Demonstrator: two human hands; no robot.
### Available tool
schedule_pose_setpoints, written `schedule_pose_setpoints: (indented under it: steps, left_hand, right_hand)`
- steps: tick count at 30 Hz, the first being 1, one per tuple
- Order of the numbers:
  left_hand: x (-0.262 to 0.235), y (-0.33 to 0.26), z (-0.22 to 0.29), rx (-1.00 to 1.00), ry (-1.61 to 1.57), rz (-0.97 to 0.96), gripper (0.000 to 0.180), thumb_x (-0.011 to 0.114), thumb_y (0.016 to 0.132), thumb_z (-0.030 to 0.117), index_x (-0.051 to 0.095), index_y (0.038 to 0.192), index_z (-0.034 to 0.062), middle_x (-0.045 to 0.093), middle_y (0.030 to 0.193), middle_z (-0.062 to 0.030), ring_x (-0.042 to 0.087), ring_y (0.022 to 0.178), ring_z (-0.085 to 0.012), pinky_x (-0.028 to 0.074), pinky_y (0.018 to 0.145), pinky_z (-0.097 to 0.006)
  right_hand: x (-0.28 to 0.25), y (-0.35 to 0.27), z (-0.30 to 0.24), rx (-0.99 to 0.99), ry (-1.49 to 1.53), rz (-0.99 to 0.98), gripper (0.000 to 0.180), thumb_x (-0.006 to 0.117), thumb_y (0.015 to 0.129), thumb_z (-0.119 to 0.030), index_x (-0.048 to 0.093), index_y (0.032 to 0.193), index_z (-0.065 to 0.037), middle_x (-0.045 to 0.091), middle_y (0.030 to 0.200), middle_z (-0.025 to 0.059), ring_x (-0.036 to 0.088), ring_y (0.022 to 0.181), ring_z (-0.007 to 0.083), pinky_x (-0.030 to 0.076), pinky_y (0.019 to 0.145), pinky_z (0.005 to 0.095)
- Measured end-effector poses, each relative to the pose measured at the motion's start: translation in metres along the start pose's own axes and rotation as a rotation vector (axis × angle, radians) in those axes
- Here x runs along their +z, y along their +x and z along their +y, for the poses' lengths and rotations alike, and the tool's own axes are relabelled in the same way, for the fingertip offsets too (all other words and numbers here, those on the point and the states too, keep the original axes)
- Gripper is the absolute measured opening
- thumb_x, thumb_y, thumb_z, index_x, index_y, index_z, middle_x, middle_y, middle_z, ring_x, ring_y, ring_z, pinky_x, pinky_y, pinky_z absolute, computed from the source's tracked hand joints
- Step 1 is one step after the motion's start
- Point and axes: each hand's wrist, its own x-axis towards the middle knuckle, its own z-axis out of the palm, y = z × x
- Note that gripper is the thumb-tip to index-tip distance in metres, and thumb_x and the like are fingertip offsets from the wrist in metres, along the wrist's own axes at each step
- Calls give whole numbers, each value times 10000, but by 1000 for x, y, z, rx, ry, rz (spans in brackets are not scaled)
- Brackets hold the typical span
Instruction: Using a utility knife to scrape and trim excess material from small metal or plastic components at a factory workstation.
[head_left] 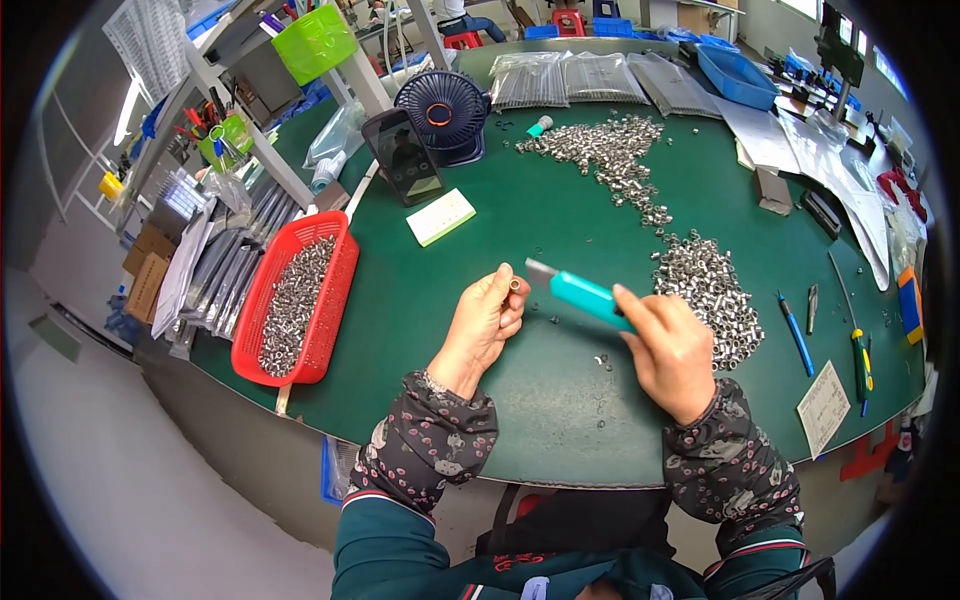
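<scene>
Between the thumb and fingers of my left hand (pixel 482 325) is a small ring-shaped metal part (pixel 515 285). My right hand (pixel 668 350) grips a teal utility knife (pixel 590 298), its blade pointing left toward the ring and apart from it. To the right of my right hand lies a heap of small metal rings (pixel 705 298). A second spread of rings (pixel 610 150) reaches toward the far side of the green table (pixel 550 420). A few dark shavings (pixel 601 362) lie on the tabletop between my hands.
A red basket (pixel 350 255) of metal parts stands at the left. Behind it are a phone (pixel 402 155), a fan (pixel 440 112) and a notepad (pixel 441 217). Screwdriver (pixel 860 360), blue pen-like tool (pixel 796 335) and paper slip (pixel 824 408) lie right; a blue tray (pixel 738 75) sits far right.
</scene>
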Motion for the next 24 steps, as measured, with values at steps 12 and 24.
schedule_pose_setpoints:
  steps: [12,24]
  left_hand:
    - [2,0,3,49,-3,-32,235,439,880,263,507,839,42,477,672,-22,333,437,-30,236,334,-142]
    - [-2,3,3,138,71,-39,157,443,876,158,505,934,25,496,770,-40,350,468,-35,249,336,-138]
  right_hand:
    - [1,-2,0,84,71,-27,463,629,606,-7,531,1053,-77,517,750,62,501,644,223,421,553,320]
    - [1,-6,-1,113,108,-101,416,631,622,-48,540,1027,-86,523,752,60,512,668,219,430,565,321]
